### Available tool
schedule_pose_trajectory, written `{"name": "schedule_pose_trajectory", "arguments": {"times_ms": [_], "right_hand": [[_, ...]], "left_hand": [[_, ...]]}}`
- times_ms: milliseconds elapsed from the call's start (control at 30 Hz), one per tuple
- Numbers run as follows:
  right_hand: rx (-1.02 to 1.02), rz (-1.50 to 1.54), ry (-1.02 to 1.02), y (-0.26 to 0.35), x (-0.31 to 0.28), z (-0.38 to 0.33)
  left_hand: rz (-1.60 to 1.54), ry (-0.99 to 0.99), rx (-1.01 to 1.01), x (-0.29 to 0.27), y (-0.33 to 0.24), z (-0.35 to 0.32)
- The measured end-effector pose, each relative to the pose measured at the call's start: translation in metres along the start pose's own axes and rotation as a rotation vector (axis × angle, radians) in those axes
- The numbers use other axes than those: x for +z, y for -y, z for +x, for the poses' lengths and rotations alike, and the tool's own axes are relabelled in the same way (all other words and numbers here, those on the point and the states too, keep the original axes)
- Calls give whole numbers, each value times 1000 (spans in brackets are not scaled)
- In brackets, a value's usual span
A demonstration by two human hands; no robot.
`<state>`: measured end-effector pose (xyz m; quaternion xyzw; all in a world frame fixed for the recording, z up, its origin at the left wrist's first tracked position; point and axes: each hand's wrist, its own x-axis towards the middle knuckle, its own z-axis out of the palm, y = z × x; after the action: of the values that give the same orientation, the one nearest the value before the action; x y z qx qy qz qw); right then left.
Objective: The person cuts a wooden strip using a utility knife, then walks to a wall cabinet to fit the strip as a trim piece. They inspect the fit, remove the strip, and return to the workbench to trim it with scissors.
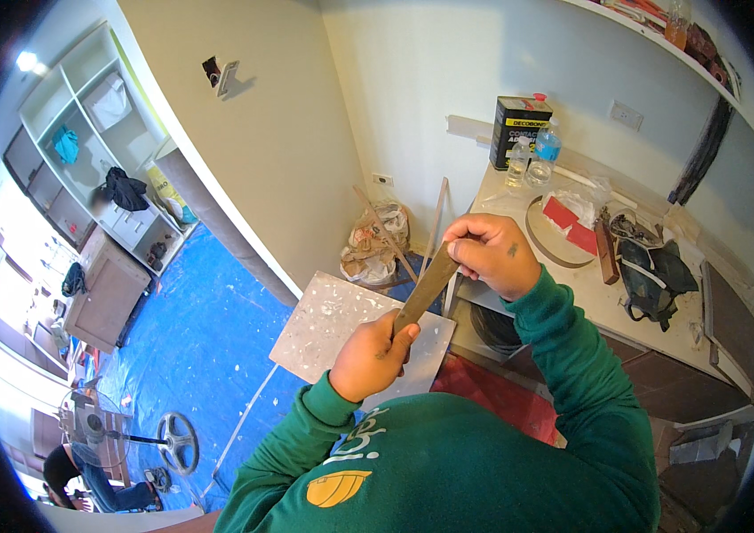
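A narrow flat brown strip [426,289] slants between my two hands, in front of my chest. My left hand [372,357] is closed round its lower end. At the upper end, my right hand [494,255] pinches the strip between thumb and fingers. Both forearms wear green sleeves. Below the strip lies a pale, paint-spattered board [324,324], partly covered by my left hand and arm.
To the right, a worktop [506,200] bears a black can [516,133], plastic bottles [544,158], red pieces [581,238], a curved strip [541,235] and a dark bag [652,280]. Blue sheeting [204,311] covers the left floor, where a fan [88,425] stands near a crouching person [97,480].
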<state>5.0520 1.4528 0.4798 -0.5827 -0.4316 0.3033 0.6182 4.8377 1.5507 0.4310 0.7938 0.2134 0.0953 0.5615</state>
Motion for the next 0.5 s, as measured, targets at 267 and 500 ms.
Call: {"name": "schedule_pose_trajectory", "arguments": {"times_ms": [267, 500], "right_hand": [[3, 85, -9, -16, -5, 6], [41, 103, -37, -8, -3, 7]], "left_hand": [[179, -47, 127, 3, 14, 8], [181, -64, 144, 4, 13, 12]]}}
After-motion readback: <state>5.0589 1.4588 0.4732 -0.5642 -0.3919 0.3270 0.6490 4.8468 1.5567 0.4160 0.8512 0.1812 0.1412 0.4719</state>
